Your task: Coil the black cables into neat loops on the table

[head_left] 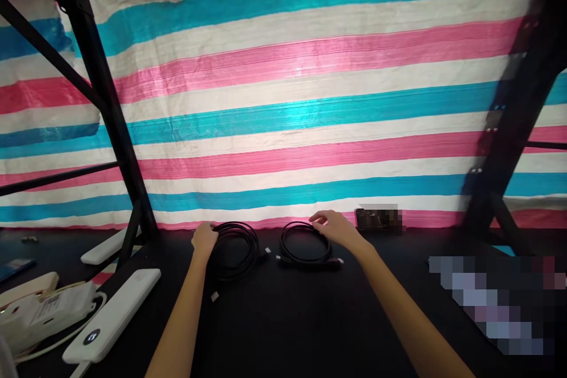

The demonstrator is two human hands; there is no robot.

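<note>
Two coiled black cables lie side by side on the black table. My left hand (205, 238) is at the left edge of the larger coil (256, 248), its fingertips mostly hidden behind the hand. This coil has light metal connectors, one at its right side and one lower down. My right hand (333, 225) reaches over the upper right of the smaller coil (305, 261), fingers bent and apart, with nothing visible between them. The smaller coil has connector ends at its lower left and lower right.
A striped sheet (301, 112) hangs behind the table (283, 331), between black metal posts. On the left are a long white device (119, 313), a white power strip (53, 310) and another white bar (106, 246). A dark phone-like object (376, 220) and a blurred flat item (496, 307) are on the right.
</note>
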